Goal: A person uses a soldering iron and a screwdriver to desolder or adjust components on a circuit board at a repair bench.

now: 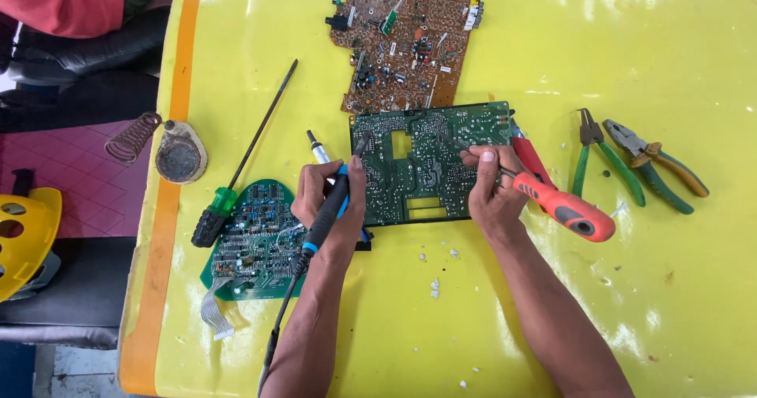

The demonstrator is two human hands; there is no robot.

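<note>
My left hand (327, 209) grips a black and blue soldering iron (325, 220), its tip resting on the left part of a large green circuit board (430, 161) in the middle of the yellow table (489, 303). My right hand (493, 189) holds a screwdriver with an orange-red handle (564, 209), its shaft pressed against the board's right side.
A brown circuit board (406, 39) lies beyond the green one. A rounded green board (252, 240) with a ribbon cable sits at the left, beside a long green-handled screwdriver (236, 165) and a soldering iron stand (177, 149). Two pliers (639, 161) lie at the right.
</note>
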